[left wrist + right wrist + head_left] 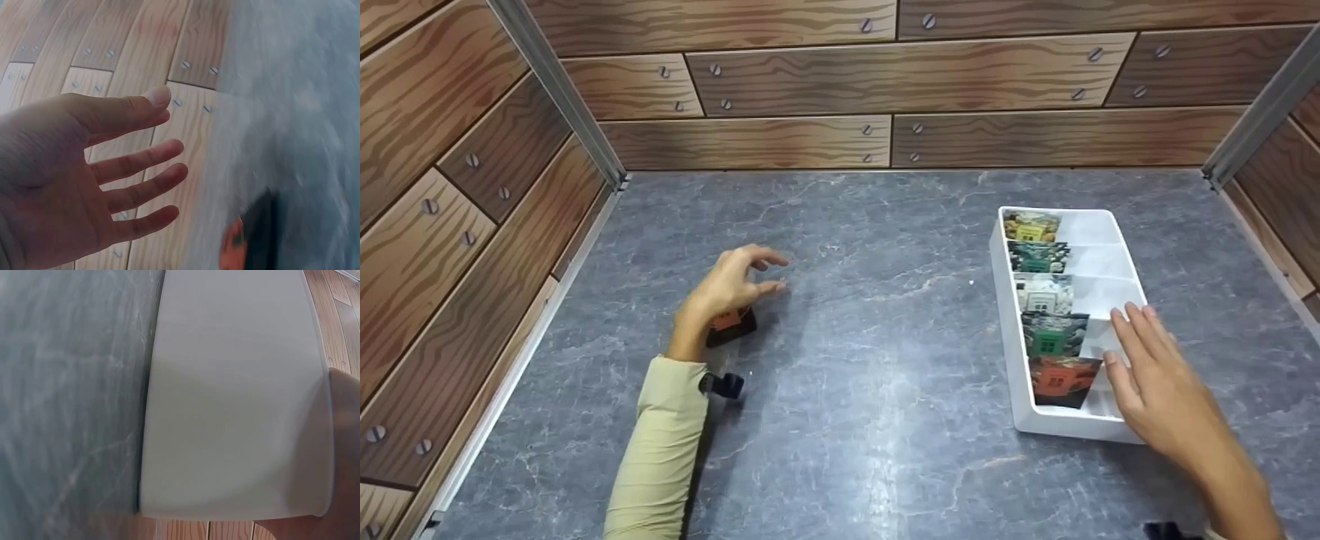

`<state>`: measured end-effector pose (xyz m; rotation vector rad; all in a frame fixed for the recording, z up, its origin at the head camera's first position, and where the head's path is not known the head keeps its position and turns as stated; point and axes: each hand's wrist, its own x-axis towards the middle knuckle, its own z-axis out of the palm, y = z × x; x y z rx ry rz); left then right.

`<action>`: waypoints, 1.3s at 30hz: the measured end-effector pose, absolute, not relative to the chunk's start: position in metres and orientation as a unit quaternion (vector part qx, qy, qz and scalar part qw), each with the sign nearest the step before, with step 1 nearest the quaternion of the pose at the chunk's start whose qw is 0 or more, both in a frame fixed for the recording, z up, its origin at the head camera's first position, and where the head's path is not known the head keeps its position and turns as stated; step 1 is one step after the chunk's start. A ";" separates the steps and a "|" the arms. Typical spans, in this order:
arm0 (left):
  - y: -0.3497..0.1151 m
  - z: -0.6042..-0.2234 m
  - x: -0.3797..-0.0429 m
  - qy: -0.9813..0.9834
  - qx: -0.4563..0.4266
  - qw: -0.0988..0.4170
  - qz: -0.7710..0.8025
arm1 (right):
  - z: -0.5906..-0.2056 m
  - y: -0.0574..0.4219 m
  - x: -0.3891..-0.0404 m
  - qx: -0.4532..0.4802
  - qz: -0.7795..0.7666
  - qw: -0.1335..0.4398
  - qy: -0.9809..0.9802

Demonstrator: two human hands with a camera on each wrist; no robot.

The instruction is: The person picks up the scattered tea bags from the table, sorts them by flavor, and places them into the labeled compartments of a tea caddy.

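Observation:
My left hand (735, 281) hovers over the left part of the table, thumb and fingers apart with nothing between them. Beneath its wrist lies a black-and-orange packet, like a tea sachet (735, 328), partly covered by the hand; the left wrist view catches its orange label (232, 247). On the right stands a white compartment box (1078, 424) holding a row of similar sachets: yellow, green, white, green, and an orange one (1063, 380) nearest me. My right hand (1166, 390) is at the box's near right side with fingers extended. The right wrist view shows the box's outer wall (236, 410) beside that hand.
The grey marbled tabletop (870, 315) lies between the hands. Wood-patterned panels (915, 82) enclose the back and sides, with metal posts (566, 94) at the corners. A black strap device (724, 385) sits on the left wrist.

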<state>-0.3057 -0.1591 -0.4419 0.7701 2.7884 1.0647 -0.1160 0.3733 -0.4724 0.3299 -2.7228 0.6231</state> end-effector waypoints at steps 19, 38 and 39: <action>-0.212 -0.457 -0.298 0.936 0.192 0.082 0.282 | -0.475 0.375 -0.113 0.110 0.219 0.158 -0.956; -0.215 -0.464 -0.302 0.941 0.194 0.069 0.267 | -0.474 0.373 -0.117 0.119 0.220 0.165 -0.954; -0.214 -0.465 -0.303 0.939 0.197 0.063 0.274 | -0.474 0.373 -0.118 0.120 0.220 0.166 -0.954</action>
